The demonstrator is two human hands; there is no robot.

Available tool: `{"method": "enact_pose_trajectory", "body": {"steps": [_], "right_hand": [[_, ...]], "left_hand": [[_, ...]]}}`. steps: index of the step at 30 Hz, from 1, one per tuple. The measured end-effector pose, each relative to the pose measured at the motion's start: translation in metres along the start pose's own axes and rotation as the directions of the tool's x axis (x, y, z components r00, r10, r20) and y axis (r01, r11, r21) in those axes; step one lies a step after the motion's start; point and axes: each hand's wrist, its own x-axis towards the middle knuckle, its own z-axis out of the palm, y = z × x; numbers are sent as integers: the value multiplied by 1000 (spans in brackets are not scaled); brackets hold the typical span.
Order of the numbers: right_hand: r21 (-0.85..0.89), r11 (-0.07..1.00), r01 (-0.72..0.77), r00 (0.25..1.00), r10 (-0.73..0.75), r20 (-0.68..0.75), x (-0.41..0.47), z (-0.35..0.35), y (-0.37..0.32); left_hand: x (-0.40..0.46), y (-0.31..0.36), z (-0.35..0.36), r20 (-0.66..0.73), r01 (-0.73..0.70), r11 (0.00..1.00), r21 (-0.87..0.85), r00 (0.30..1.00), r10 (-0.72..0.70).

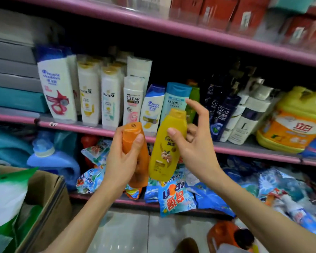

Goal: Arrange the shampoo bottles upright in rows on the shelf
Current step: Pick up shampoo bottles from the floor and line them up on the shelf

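Pink shelf behind 2 upright bottles, caps upward.

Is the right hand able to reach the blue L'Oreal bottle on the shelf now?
Probably not yet: the right hand is holding the yellow plastic shampoo bottle, which stands in front of the blue L'Oreal bottle. Its index finger already points close to it.

Both forearms reach up mid-frame: left hand curled in a grip, right hand pinching, index finger raised.
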Motion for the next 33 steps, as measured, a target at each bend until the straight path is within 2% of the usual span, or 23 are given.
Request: {"method": "enact_pose_trajectory", "body": {"steps": [2,5,7,10,13,17,20,25,33], "right_hand": [[-41,999,22,989,-28,-143,17,-23,4],[-148,989,-12,929,-44,-367,47,-58,18],[-230,971,-68,909,-35,-416,66,-72,30],[-310,945,-108,940,-5,-342,85,-80,50],[-266,955,-128,974,71,-214,98,-78,66],[-191,966,-173,984,160,-79,102,-71,84],[-181,959,-216,975,203,-89,102,-74,93],[-346,861,-372,926,370,-76,89,-74,109],[-346,859,-377,915,403,3,91,-69,115]], "left_hand": [[2,-3,-3,-35,28,999,-25,999,-29],[6,-4,-7,-65,55,997,-47,996,-58],[9,-4,-6,-54,68,997,-25,996,-69],[12,-5,-4,-29,81,997,-3,996,-81],[13,-5,-3,0,95,995,3,995,-95],[16,-3,-7,0,112,994,3,994,-112],[18,-2,-10,10,107,994,7,994,-107],[18,1,-11,16,113,994,9,993,-113],[16,-6,-11,22,127,991,39,992,-128]]}}
